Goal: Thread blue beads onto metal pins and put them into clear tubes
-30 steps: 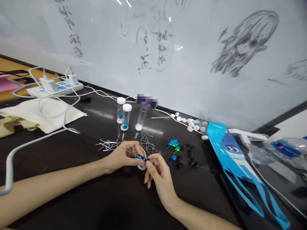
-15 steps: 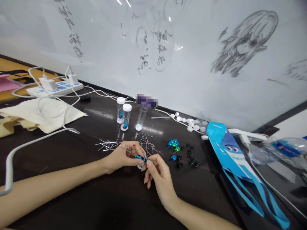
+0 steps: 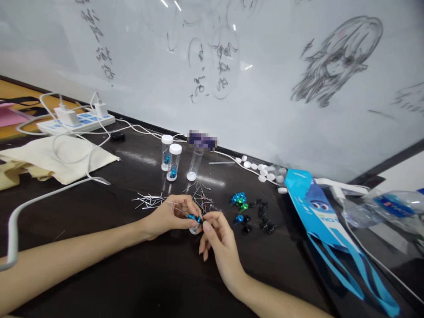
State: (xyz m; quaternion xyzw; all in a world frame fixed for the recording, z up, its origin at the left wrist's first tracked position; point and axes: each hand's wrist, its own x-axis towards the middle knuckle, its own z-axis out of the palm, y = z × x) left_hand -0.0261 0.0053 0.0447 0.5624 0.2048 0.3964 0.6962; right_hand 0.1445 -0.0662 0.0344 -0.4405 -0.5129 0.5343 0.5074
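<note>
The blue piece (image 3: pixel 191 217) is held between the two grips, low above the table (image 3: pixel 159 269). The left grip (image 3: pixel 174 216) is closed on its body, and the right grip (image 3: pixel 220 229) pinches its black end (image 3: pixel 203 221). Whether these two parts are already fixed together, I cannot tell, because the fingers cover the joint; I judge that this fitting is unfinished. A pin with a red bead (image 3: pixel 184 201) also shows at the left grip's fingers.

Just under the grips there is a white round thing (image 3: pixel 193 230), mostly hidden. Directly beyond them lie loose pins (image 3: pixel 201 196), and to the left of them the silver rods (image 3: pixel 150 201).

Farther beyond the grips, two tubes (image 3: pixel 173 164) stand with white lids on and blue pieces inside, so these two seem to be done. Beside them, a third tube (image 3: pixel 195 164) has no lid that I can see and appears empty, so I judge it not yet filled.

To the right of the right grip, more blue parts (image 3: pixel 239 197), green parts (image 3: pixel 244 206) and black parts (image 3: pixel 263 215) remain loose. Beyond these are many spare lids (image 3: pixel 263 171). By this, much seems to be left.
</note>
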